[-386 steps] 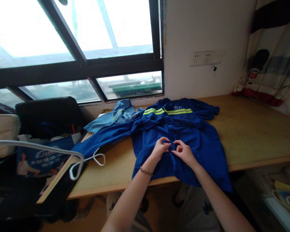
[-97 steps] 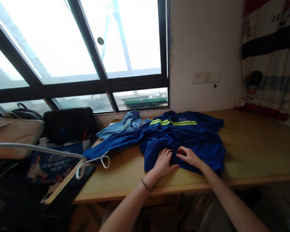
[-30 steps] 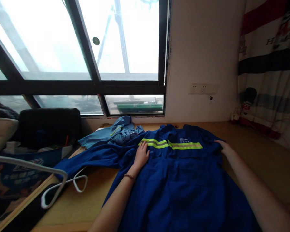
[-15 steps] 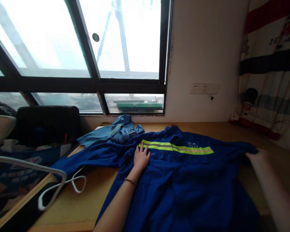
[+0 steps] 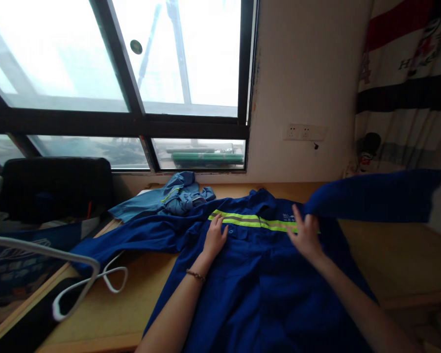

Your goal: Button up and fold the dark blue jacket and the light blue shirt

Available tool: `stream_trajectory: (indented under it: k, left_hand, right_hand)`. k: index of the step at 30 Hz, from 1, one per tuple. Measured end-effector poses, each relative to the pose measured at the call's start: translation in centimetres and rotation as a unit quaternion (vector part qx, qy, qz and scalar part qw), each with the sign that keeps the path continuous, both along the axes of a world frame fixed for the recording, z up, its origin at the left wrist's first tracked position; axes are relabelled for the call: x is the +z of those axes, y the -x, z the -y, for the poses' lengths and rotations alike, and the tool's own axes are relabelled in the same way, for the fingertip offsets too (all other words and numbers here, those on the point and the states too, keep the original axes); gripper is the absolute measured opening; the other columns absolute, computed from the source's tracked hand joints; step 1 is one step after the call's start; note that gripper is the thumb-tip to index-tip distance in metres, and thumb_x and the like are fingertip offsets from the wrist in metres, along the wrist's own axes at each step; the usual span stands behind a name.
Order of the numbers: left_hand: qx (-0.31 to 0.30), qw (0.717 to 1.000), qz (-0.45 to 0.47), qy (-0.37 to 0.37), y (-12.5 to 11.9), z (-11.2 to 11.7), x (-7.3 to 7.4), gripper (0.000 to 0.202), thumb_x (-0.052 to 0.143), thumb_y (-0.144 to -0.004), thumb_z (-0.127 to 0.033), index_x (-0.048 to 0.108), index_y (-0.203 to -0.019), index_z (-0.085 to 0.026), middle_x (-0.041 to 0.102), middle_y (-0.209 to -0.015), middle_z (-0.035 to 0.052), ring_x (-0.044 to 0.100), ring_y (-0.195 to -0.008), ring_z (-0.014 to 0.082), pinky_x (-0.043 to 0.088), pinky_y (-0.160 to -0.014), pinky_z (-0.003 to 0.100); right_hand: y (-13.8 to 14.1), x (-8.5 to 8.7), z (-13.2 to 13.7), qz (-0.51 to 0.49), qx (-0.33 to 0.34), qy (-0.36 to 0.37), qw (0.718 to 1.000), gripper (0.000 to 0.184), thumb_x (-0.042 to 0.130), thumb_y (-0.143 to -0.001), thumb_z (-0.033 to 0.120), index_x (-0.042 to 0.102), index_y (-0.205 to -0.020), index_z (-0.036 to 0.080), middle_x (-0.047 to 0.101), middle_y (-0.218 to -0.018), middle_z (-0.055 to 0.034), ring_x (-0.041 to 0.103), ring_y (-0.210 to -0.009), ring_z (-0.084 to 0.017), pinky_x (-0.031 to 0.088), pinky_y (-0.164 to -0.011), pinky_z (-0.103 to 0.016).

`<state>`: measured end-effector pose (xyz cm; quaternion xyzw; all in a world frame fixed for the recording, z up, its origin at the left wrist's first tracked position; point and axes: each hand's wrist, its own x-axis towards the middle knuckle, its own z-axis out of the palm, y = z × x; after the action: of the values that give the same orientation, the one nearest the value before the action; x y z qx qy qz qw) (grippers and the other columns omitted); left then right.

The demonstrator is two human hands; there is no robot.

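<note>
A dark blue work jacket (image 5: pixel 235 284) with a yellow-green reflective stripe (image 5: pixel 238 219) across its chest lies spread on the wooden table. My left hand (image 5: pixel 215 238) rests on it with fingers outstretched, at the left part of the stripe. Over the other chest side is my right hand (image 5: pixel 306 238), its fingers apart beside the white lettering. Just behind those fingertips the jacket's sleeve (image 5: pixel 375 196) stretches out to the right, raised and blurred. The opposite sleeve (image 5: pixel 132 240) lies extended to the left.
A lighter blue garment (image 5: pixel 165 198) is crumpled at the table's back. White bent tubing (image 5: pixel 77 255) juts in at the left, near a black chair back (image 5: pixel 59 184). The wooden table (image 5: pixel 132 309) meets the window wall, and a patterned curtain (image 5: pixel 407 98) hangs at right.
My right hand has come from the sleeve's end at far right inward to the chest. The sleeve has swung up and outward. My left hand stays on the jacket.
</note>
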<state>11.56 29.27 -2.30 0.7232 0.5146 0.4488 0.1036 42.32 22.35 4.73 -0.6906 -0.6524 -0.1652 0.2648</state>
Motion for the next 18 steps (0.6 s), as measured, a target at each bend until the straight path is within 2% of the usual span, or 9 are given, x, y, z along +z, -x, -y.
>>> stream_trajectory:
  k: [2, 4, 6, 9, 13, 16, 18]
  left_hand:
    - [-0.080, 0.988, 0.112, 0.071, -0.6, 0.1, 0.0, 0.032, 0.047, -0.079, -0.034, 0.053, -0.104, -0.015, 0.057, -0.106, 0.0119, 0.054, -0.100, 0.0227, 0.040, -0.089, 0.038]
    - [-0.145, 0.950, 0.226, 0.162, -1.2, 0.1, 0.0, 0.035, 0.050, -0.077, -0.041, 0.053, -0.099, -0.014, 0.062, -0.094, 0.0111, 0.061, -0.086, 0.0222, 0.045, -0.081, 0.036]
    - [-0.175, 0.900, 0.321, 0.238, -1.5, 0.0, 0.1, 0.041, 0.051, -0.075, -0.046, 0.052, -0.099, -0.013, 0.063, -0.093, 0.0125, 0.062, -0.084, 0.0229, 0.046, -0.079, 0.036]
    - [-0.168, 0.835, 0.428, 0.304, -1.5, -0.1, 0.6, 0.051, 0.048, -0.076, -0.052, 0.046, -0.106, -0.011, 0.062, -0.097, 0.0159, 0.062, -0.084, 0.0234, 0.046, -0.079, 0.036]
    - [-0.150, 0.760, 0.529, 0.346, -0.9, -0.2, 1.4, 0.053, 0.037, -0.081, -0.054, 0.039, -0.111, -0.010, 0.060, -0.102, 0.0187, 0.063, -0.080, 0.0202, 0.048, -0.075, 0.032]
    - [-0.174, 0.741, 0.539, 0.361, -0.2, -0.1, 1.8, 0.042, 0.039, -0.083, -0.047, 0.041, -0.109, -0.014, 0.054, -0.113, 0.0154, 0.062, -0.066, 0.0121, 0.051, -0.065, 0.026]
    - [-0.201, 0.738, 0.536, 0.358, 0.2, 0.1, 1.9, 0.036, 0.037, -0.085, -0.045, 0.044, -0.106, -0.017, 0.050, -0.118, 0.0123, 0.061, -0.064, 0.0090, 0.051, -0.065, 0.024]
  right_hand:
    - [4.0, -4.0, 1.4, 0.006, 0.104, 0.118, 0.988, 0.055, 0.050, -0.074, 0.038, 0.042, -0.126, 0.022, 0.041, -0.117, -0.0150, 0.037, -0.109, -0.032, 0.030, -0.090, -0.043]
    - [5.5, -6.9, 1.8, -0.020, 0.119, 0.183, 0.976, 0.046, 0.044, -0.078, 0.038, 0.048, -0.122, 0.022, 0.043, -0.120, -0.0133, 0.037, -0.112, -0.030, 0.028, -0.093, -0.040]
    - [5.2, -8.2, 1.4, -0.051, 0.090, 0.197, 0.975, 0.045, 0.042, -0.080, 0.040, 0.050, -0.120, 0.021, 0.043, -0.122, -0.0126, 0.034, -0.116, -0.029, 0.026, -0.096, -0.041]
    - [3.6, -8.2, 0.4, -0.104, 0.052, 0.168, 0.979, 0.047, 0.048, -0.075, 0.042, 0.054, -0.116, 0.021, 0.044, -0.124, -0.0117, 0.032, -0.118, -0.031, 0.024, -0.097, -0.045]
    - [2.0, -7.8, 0.0, -0.225, 0.097, 0.135, 0.960, 0.027, 0.049, -0.071, 0.025, 0.066, -0.091, 0.019, 0.055, -0.111, -0.0080, 0.044, -0.109, -0.025, 0.028, -0.097, -0.038]
    - [1.2, -7.7, 0.1, -0.355, 0.055, 0.105, 0.927, 0.023, 0.047, -0.065, 0.016, 0.065, -0.081, 0.018, 0.062, -0.095, -0.0063, 0.053, -0.097, -0.023, 0.033, -0.094, -0.036]
    - [0.9, -7.6, 0.2, -0.462, 0.021, 0.068, 0.884, 0.025, 0.050, -0.061, 0.014, 0.061, -0.083, 0.019, 0.062, -0.090, -0.0045, 0.054, -0.095, -0.022, 0.036, -0.093, -0.037]
